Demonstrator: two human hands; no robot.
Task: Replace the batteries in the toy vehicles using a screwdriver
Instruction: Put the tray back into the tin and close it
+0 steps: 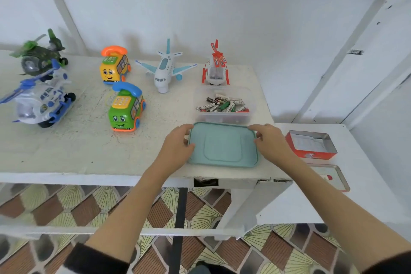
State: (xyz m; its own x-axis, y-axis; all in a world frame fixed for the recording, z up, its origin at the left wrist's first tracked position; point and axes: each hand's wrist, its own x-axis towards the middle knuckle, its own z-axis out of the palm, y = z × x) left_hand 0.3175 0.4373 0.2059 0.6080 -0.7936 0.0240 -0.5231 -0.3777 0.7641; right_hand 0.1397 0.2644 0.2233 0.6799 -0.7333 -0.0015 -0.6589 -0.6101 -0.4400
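A teal lid (223,144) lies flat near the table's front edge. My left hand (178,142) grips its left rim and my right hand (270,141) grips its right rim. Just behind it stands a clear plastic box (223,115) holding several batteries (222,104). Toy vehicles stand on the table: a green bus (126,109), a yellow bus (113,66), a white plane (165,68), a red and white helicopter (215,66), a blue and white helicopter (43,98) and a green helicopter (41,54). No screwdriver is in sight.
The white table (66,153) has a worn top. On a lower white surface to the right stand an open red tin (311,145) and its flat lid (333,177). A white wall rises behind the toys.
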